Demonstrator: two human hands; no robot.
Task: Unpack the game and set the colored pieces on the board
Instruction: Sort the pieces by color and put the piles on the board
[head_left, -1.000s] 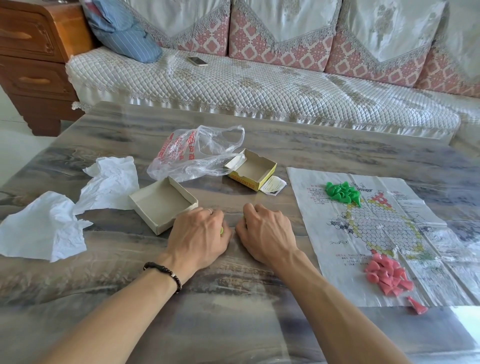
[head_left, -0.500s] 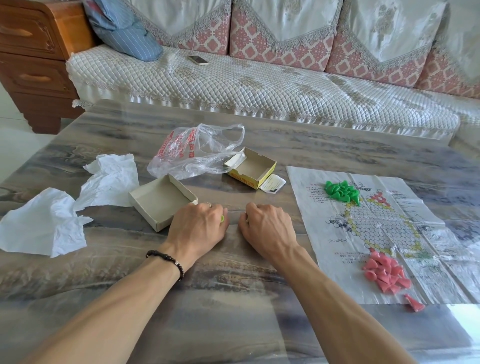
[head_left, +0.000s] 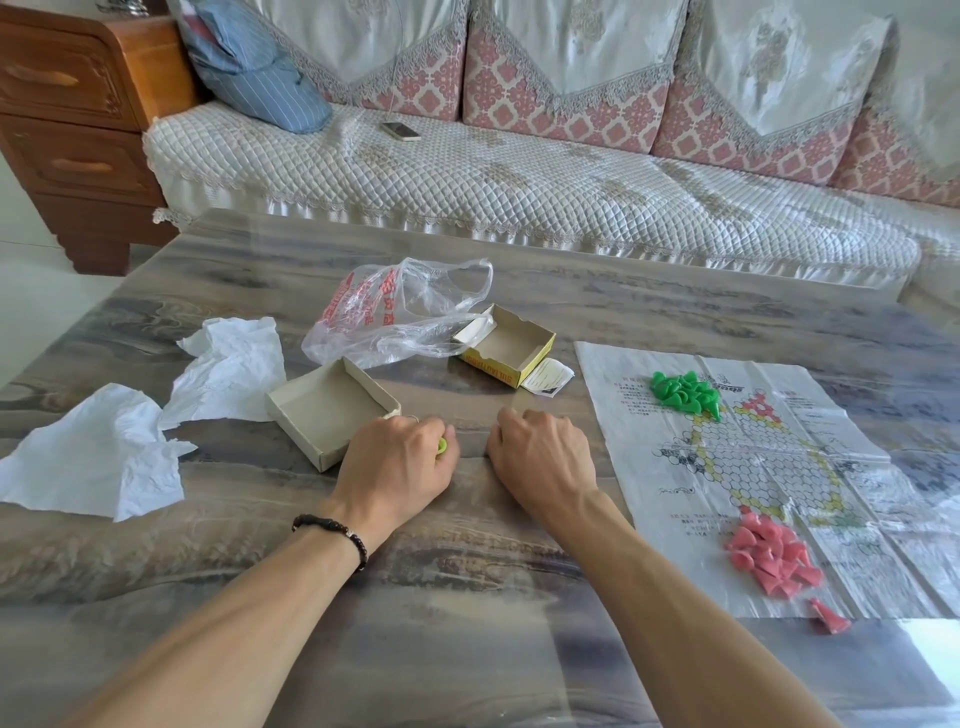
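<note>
A paper game board (head_left: 748, 467) lies flat on the table at the right. A heap of green cone pieces (head_left: 685, 392) sits on its far end and a heap of pink cone pieces (head_left: 771, 558) on its near end, with one pink piece (head_left: 828, 618) just off the board's edge. My left hand (head_left: 397, 465) rests knuckles-up on the table, fingers curled over a yellow-green piece (head_left: 442, 447) that peeks out at its right side. My right hand (head_left: 540, 454) rests beside it, fingers curled under; what it covers is hidden.
An open grey box half (head_left: 332, 410) touches my left hand's far side. The yellow box half (head_left: 511, 348), a small leaflet (head_left: 545, 376) and a clear plastic bag (head_left: 400, 312) lie behind. Crumpled white paper (head_left: 130, 415) lies at the left. A sofa (head_left: 519, 171) lines the far edge.
The hands stay where they were, curled on the table between box and board. Only the camera has shifted slightly.
</note>
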